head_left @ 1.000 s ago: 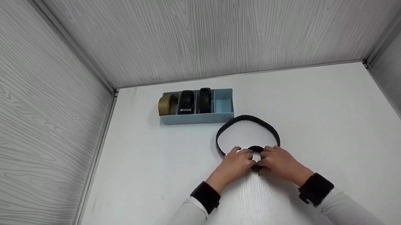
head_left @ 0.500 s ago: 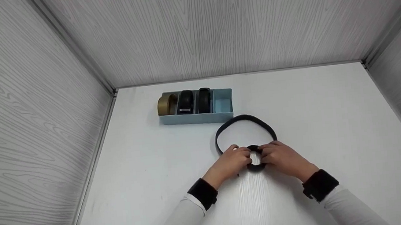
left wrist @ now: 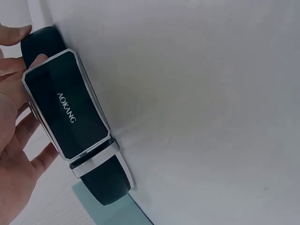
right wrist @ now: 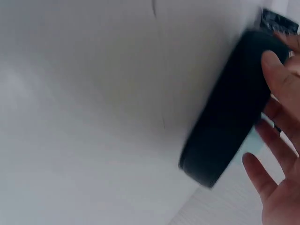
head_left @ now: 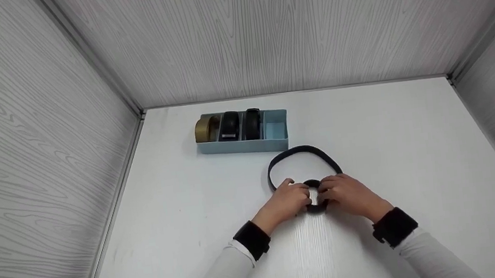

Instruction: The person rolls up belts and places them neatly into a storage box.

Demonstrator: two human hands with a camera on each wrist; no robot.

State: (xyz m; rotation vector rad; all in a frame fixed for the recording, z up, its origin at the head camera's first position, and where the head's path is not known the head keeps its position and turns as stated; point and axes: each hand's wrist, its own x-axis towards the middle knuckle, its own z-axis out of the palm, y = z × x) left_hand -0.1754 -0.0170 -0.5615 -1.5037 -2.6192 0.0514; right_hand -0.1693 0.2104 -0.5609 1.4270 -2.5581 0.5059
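A black belt [head_left: 303,148] stands on edge on the white table, its far part a wide loop and its near part a small round coil [head_left: 316,208] between both hands. My left hand [head_left: 286,203] grips the coil's left side. In the left wrist view, the silver-framed buckle [left wrist: 68,108] reads AOKANG and lies on the coil's outside. My right hand [head_left: 348,196] holds the coil's right side, fingertips reaching into the ring. The right wrist view shows a thumb on the dark belt strap [right wrist: 225,112], with other fingers spread below. The hands hide where the loop joins the coil.
Behind the loop stands a light-blue divided box [head_left: 243,146]. It holds a rolled gold belt [head_left: 203,129] and two rolled black belts [head_left: 229,125]. The pale floor of its right compartment shows. Wood-grain panels [head_left: 255,33] enclose the table at the back and sides.
My right hand has shifted slightly right and away from my left, so the coil's round opening shows more. The wide loop's far edge has come a little nearer.
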